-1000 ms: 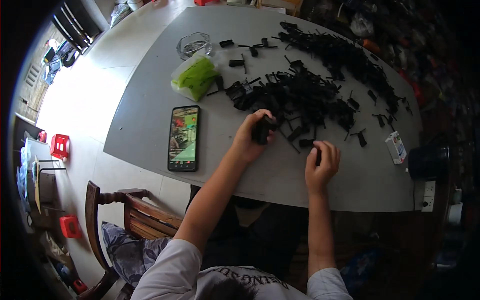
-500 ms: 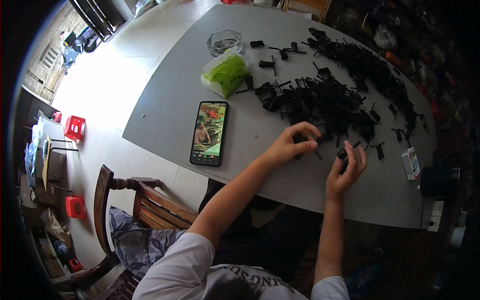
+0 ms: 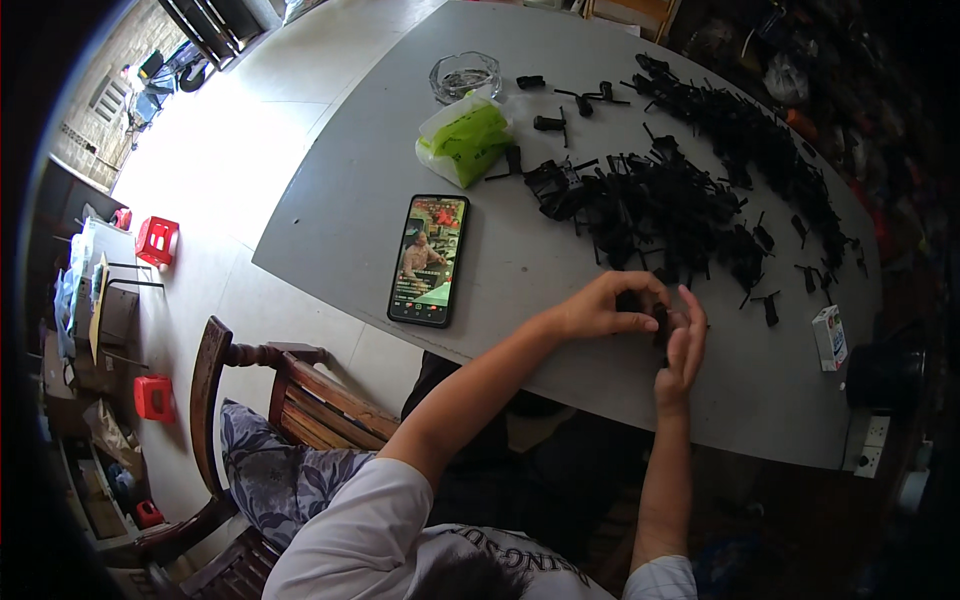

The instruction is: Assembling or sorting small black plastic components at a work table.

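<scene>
My left hand (image 3: pixel 612 306) is curled, thumb and fingers closed around a small black plastic part that mostly hides inside the grip. Right beside it, my right hand (image 3: pixel 682 350) has its fingers bent over another dark piece, largely covered by both hands. The fingertips of the two hands meet or nearly meet above the near side of the table. Just beyond them lies a heap of black plastic parts (image 3: pixel 660 205) with thin stems. A second long pile of the same parts (image 3: pixel 770 140) runs along the far right.
On the grey table (image 3: pixel 340 210) are a lit phone (image 3: pixel 428 262), a green-and-white plastic bag (image 3: pixel 465 140), a glass ashtray (image 3: pixel 466 76) and a small white box (image 3: pixel 829 338). A black container (image 3: pixel 885 375) is at the right edge. A wooden chair (image 3: pixel 310 400) stands at lower left.
My hands have come together: the right moved left toward the left hand, which is lower and nearer me. The whole view has shifted slightly.
</scene>
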A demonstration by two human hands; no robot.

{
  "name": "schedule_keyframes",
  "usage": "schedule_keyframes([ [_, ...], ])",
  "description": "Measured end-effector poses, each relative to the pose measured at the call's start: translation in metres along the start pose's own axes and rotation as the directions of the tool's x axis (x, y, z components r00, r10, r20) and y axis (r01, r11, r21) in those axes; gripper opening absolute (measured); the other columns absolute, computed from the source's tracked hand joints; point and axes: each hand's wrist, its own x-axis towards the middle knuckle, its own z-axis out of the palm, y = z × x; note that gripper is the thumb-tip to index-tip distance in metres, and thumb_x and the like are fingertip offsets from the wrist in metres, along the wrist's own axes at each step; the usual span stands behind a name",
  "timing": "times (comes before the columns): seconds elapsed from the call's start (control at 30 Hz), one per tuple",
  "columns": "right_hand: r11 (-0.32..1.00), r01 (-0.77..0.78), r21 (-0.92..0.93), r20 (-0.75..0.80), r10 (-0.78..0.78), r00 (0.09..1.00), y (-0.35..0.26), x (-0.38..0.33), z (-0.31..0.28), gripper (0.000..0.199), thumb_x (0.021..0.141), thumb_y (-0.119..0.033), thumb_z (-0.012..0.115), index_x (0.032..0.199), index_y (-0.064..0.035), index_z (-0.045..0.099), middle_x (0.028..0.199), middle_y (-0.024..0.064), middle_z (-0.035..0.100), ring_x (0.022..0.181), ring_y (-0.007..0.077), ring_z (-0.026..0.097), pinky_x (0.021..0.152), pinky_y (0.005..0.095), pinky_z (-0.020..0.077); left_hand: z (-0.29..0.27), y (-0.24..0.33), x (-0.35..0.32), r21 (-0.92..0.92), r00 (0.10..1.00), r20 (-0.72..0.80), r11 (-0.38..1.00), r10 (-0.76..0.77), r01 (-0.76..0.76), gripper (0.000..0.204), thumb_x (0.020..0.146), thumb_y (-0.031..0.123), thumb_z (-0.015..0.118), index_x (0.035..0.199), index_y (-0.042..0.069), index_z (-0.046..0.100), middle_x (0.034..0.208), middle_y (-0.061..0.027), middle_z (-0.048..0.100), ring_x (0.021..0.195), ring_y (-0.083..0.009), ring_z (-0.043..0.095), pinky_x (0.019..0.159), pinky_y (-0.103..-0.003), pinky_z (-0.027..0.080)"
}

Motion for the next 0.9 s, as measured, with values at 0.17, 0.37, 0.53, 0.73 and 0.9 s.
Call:
schedule_keyframes([
  [0.17,0.991,-0.046,-0.123,-0.03,0.042,0.999,0.002,0.001,-0.001,0.035,0.096,-0.024,0.036,0.12,-0.0019,0.048,0.102,0.0052,0.054,0.074,0.0097,0.044,0.071,0.0246,0.037,0.007,-0.008,-0.002,0.007,1.0,-0.01,1.0,-0.013,0.013,0.024,0.074,0.01,0.072,0.093,0.004,0.058,0.08,-0.0022,0.059,0.076,-0.0119,0.055,0.07,-0.026,0.044],
  [0.37,0.928,-0.004,-0.373,-0.191,-0.073,0.979,0.003,0.003,0.009,0.029,0.097,-0.018,0.036,0.109,-0.0007,0.055,0.093,0.0062,0.06,0.072,0.0106,0.053,0.064,0.0228,0.0413,0.011,-0.001,-0.002,0.094,0.999,0.001,0.994,-0.052,0.052,0.022,0.074,0.011,0.072,0.09,0.004,0.06,0.078,-0.0043,0.06,0.075,-0.0132,0.056,0.07,-0.027,0.045],
  [0.53,0.885,0.053,-0.463,-0.202,-0.164,0.965,0.007,0.003,0.008,0.029,0.097,-0.018,0.035,0.109,0.0007,0.054,0.098,0.0101,0.062,0.079,0.0157,0.058,0.07,0.0267,0.045,0.013,-0.002,0.0,0.111,0.997,0.071,0.994,-0.029,0.021,0.023,0.078,0.015,0.067,0.098,0.004,0.063,0.088,-0.0067,0.064,0.08,-0.0164,0.058,0.074,-0.029,0.045],
  [0.73,0.869,0.053,-0.492,-0.191,-0.168,0.967,0.007,0.004,0.01,0.029,0.097,-0.017,0.034,0.11,0.0011,0.053,0.101,0.0123,0.062,0.084,0.0195,0.061,0.073,0.0284,0.0462,0.012,-0.001,-0.001,0.079,0.996,0.08,0.996,-0.044,0.037,0.021,0.082,0.014,0.064,0.098,0.002,0.062,0.092,-0.0091,0.065,0.088,-0.0177,0.06,0.08,-0.03,0.045],
  [0.9,0.858,0.105,-0.502,-0.16,-0.212,0.964,0.012,0.004,0.009,0.029,0.097,-0.017,0.034,0.11,0.002,0.052,0.102,0.014,0.061,0.088,0.0213,0.061,0.074,0.03,0.0472,0.014,-0.005,-0.001,0.076,0.998,0.054,0.996,-0.044,0.04,0.02,0.083,0.013,0.062,0.098,0.001,0.061,0.091,-0.0094,0.065,0.087,-0.0167,0.06,0.08,-0.029,0.045],
])
